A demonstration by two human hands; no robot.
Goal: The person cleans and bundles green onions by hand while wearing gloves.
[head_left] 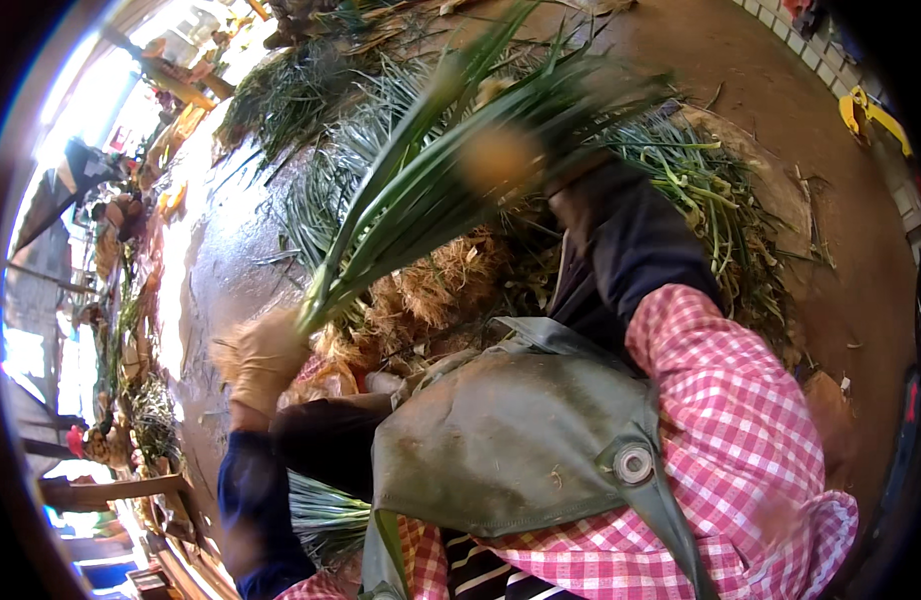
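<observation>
Over heaped greens (321, 205), left hand (265, 355) clenched round stalks (416, 220), right hand (503, 160) blurred, grip unclear, apparent plastic bag (331, 380), contents unclear

Brown flr (851, 270), wet & shiny at L. On it: rooty grn-onion heap (449, 276), ctr; dk-grn leaf pile (291, 98), upper L; yellowing stalk pile (716, 195), R.

Daylight glares white along the left edge of the wet brown floor (209, 250); the upper tips of the long, green, leafy bundle (406, 210) blur (straight edges bow toward the black rim).
</observation>
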